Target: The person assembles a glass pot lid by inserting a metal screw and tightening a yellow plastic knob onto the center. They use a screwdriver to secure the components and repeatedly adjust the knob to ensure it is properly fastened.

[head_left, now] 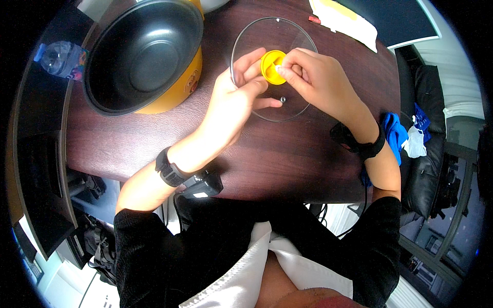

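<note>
A clear round glass lid [292, 114] with a thin metal rim lies on the dark wooden table. Above it my left hand [233, 90] grips a yellow round knob [273, 78] by its edge, its hollow, ribbed side facing up. One of its digits stretches out beside a small metal fitting [283, 99] near the middle of the lid. My right hand [313, 72] is closed in a pinch over the knob's hollow. Something small and whitish shows at those fingertips, too small to name.
To the left stands a large yellow pot [174, 84] with a black inside. Past it is a clear plastic bottle [60, 59]. White-and-yellow packaging [349, 23] and a small red piece [314, 20] lie at the far right. Blue cloth [394, 134] and a white bag [415, 142] rest beyond the table's right edge.
</note>
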Tool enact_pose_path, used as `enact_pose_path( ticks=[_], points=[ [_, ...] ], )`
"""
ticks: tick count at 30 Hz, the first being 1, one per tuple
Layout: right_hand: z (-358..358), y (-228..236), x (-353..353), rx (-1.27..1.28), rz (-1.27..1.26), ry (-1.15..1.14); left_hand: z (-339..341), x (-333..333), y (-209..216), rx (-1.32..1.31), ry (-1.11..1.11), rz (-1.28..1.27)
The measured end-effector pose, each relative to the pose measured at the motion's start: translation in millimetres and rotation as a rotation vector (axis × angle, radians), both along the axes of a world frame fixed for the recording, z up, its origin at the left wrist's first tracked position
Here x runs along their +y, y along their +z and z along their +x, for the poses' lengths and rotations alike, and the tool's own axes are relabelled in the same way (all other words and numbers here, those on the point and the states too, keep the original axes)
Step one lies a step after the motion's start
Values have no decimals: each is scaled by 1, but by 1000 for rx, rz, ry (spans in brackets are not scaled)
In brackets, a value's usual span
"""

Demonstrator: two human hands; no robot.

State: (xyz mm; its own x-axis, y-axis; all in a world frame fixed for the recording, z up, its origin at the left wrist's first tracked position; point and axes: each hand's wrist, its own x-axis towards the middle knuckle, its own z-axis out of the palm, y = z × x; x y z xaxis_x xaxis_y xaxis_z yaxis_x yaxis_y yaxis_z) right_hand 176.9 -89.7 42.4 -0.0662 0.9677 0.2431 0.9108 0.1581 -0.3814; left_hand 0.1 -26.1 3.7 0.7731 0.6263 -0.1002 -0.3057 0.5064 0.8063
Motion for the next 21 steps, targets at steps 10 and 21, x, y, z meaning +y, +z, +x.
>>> enact_pose_path(
  ticks=[10, 21],
  points=[
    [4, 0, 0, 27, -14, 10, 0, 0, 1, 13, -5, 9],
    [6, -2, -5, 88, -112, -17, 0, -2, 1, 135, -14, 207]
  ],
)
